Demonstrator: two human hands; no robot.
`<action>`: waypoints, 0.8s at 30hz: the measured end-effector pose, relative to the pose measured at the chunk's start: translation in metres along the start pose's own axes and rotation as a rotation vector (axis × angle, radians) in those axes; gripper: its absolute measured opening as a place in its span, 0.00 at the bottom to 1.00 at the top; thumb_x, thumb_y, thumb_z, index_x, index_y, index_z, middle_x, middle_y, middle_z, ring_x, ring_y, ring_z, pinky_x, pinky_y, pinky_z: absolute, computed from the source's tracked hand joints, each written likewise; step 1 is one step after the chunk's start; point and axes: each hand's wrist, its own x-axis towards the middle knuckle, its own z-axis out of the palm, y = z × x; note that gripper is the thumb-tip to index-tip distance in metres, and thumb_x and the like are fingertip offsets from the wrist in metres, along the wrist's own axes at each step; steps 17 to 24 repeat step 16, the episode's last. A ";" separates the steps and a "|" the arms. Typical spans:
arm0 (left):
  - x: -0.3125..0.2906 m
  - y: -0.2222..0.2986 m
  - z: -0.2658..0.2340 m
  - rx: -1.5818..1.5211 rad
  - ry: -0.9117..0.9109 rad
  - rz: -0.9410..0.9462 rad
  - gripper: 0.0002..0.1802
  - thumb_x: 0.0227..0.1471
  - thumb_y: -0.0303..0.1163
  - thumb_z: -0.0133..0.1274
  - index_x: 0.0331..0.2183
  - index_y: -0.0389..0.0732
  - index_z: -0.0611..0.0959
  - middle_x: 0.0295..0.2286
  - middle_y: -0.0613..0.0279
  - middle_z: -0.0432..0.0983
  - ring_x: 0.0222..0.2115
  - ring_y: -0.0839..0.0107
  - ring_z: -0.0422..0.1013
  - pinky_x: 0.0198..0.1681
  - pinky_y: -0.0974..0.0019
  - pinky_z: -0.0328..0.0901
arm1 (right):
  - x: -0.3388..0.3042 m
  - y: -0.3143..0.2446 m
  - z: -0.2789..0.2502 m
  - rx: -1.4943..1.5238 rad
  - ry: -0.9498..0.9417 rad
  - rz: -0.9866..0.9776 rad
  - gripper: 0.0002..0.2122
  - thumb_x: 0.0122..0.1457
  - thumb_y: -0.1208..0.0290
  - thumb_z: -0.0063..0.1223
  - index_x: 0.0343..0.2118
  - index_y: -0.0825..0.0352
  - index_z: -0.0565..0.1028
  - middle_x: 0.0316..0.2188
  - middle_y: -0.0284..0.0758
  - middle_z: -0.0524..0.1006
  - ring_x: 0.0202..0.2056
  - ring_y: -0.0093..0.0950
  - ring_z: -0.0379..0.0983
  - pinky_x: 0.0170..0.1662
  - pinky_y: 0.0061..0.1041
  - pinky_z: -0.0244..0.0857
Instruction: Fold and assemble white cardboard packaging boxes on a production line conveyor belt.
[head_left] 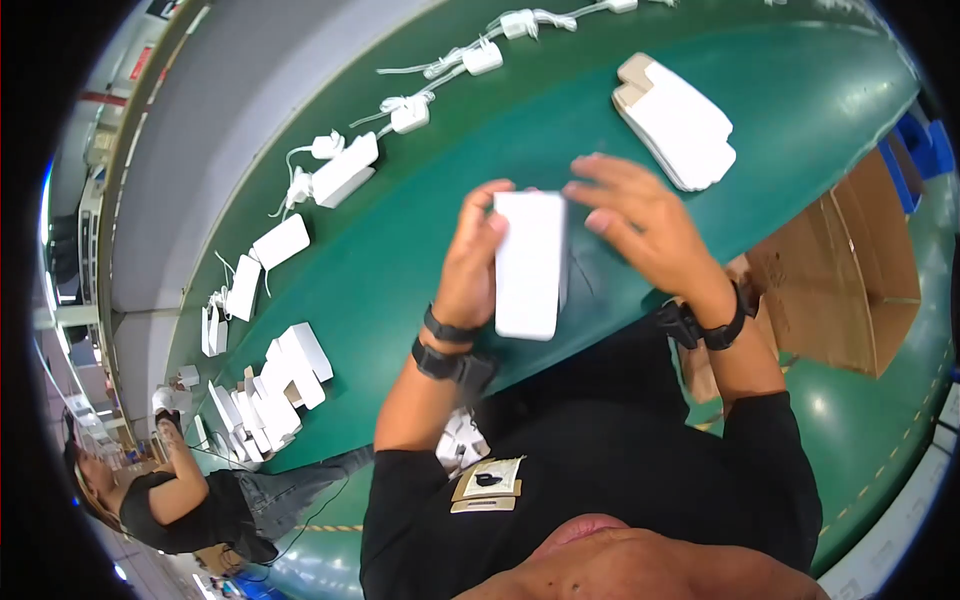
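A slim white rectangular box (530, 265) is held upright lengthwise over the green table near its front edge. My left hand (472, 250) grips its left side, the thumb lying along the top edge of its face and the fingers partly hidden behind. To the right of the box is my right hand (640, 215), open, with its fingers spread toward the box's upper right edge. Nothing shows in that hand. Farther back on the table lies a stack of flat white card pieces (680, 125) with brown undersides.
White chargers with tied cables (408, 114) line the table's far side, with white boxes (345, 170) among them. More white boxes (290, 370) are piled at the left. A brown carton (815, 280) stands beside the table at right. Another person (185, 490) works at far left.
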 end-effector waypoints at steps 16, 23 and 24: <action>0.148 0.016 -0.091 0.631 0.523 0.477 0.35 0.59 0.23 0.47 0.65 0.50 0.57 0.65 0.59 0.48 0.63 0.52 0.51 0.67 0.57 0.45 | -0.025 0.122 -0.052 -0.729 -0.073 0.366 0.22 0.51 0.67 0.61 0.49 0.71 0.74 0.52 0.50 0.74 0.53 0.48 0.71 0.55 0.42 0.64; 0.148 0.016 -0.091 0.631 0.523 0.477 0.35 0.59 0.23 0.47 0.65 0.50 0.57 0.65 0.59 0.48 0.63 0.52 0.51 0.67 0.57 0.45 | -0.025 0.122 -0.052 -0.729 -0.073 0.366 0.22 0.51 0.67 0.61 0.49 0.71 0.74 0.52 0.50 0.74 0.53 0.48 0.71 0.55 0.42 0.64; 0.148 0.016 -0.091 0.631 0.523 0.477 0.35 0.59 0.23 0.47 0.65 0.50 0.57 0.65 0.59 0.48 0.63 0.52 0.51 0.67 0.57 0.45 | -0.025 0.122 -0.052 -0.729 -0.073 0.366 0.22 0.51 0.67 0.61 0.49 0.71 0.74 0.52 0.50 0.74 0.53 0.48 0.71 0.55 0.42 0.64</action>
